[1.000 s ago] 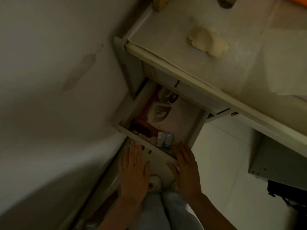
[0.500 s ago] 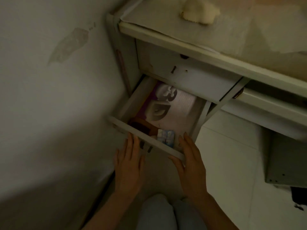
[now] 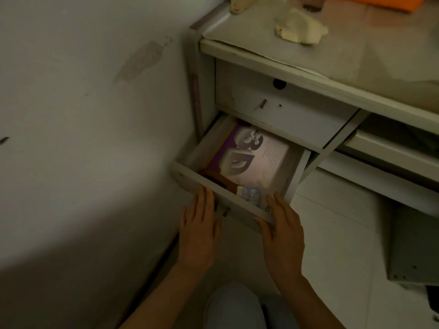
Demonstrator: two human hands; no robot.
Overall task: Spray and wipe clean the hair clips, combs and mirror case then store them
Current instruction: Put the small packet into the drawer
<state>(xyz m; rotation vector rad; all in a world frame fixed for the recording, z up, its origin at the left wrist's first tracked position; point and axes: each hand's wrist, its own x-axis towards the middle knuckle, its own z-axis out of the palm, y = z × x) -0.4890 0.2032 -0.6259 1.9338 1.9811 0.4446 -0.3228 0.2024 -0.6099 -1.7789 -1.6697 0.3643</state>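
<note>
Off-white painted wood makes up the low open drawer (image 3: 234,205) that sticks out of the pale desk (image 3: 261,55), beneath a closed upper drawer front (image 3: 280,112) with a dark round hole near its top edge. Both hands lie flat against the open drawer's front panel, fingers straight and close together. The left hand (image 3: 198,230) rests on the panel's left part, fingertips at its top edge; the right hand (image 3: 283,231) sits at the panel's right corner, fingers reaching over the rim and thumb spread along the lower face. Neither hand curls round anything.

Inside the drawer lies a purple and white printed sheet with large grey "3D" lettering (image 3: 249,157), covering most of the bottom. At the near edge, just behind the front panel, sits a small pale blue and white patterned case (image 3: 249,194) — it is too dim to tell whether this is the mirror case. Left of it are dark brown and reddish items (image 3: 217,178), possibly combs or clips, though their shapes cannot be made out.

On the desk top rests a crumpled cream cloth (image 3: 300,28), well apart from the drawer. An orange object (image 3: 377,2) shows at the top edge. A grey wall (image 3: 83,115) stands to the left — light floor tiles (image 3: 344,233) lie to the right.
</note>
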